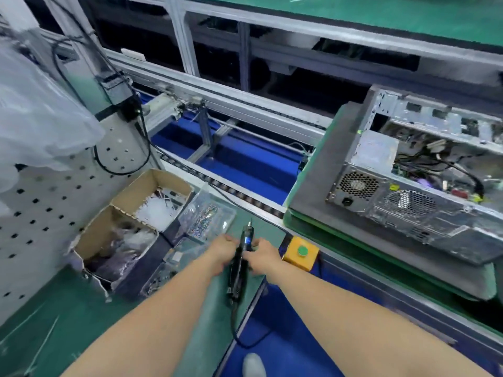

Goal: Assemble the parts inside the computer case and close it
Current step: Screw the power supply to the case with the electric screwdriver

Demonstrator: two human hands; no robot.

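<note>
1. Currently I am reading this as a tool-fetch step: both hands are meeting on the electric screwdriver (239, 265) over the near edge of the green counter (81, 308), with its bit pointing away toward the parts trays.
2. The right hand (262, 255) is wrapping its fingers round the driver's black body. The left hand (223, 247) is curling onto the barrel by the blue collar, though motion blur is hiding the exact finger placement there.
3. The computer case (408, 208) is lying on its side on a grey pallet (313, 180) on the conveyor line, well to the right of the hands. Its open side is facing up, showing cables and boards. I am seeing no side panel on it, so I am judging the closing as not yet done.
4. Next move, as I am judging it: picking a screw onto the bit, then carrying the driver right to the case. The trailing cable (234, 330) needs keeping off the yellow button box (300, 253) just beside the right hand.
5. The cardboard box (128, 197) has two compartments. The far one is holding white plastic strips, likely ties. The near one is holding clear bags, contents too blurred to name.
6. The clear plastic tray (230, 216) just right of the box is holding small shiny pieces, probably screws. Lower clear trays beside the left forearm are holding small parts I cannot make out.
</note>
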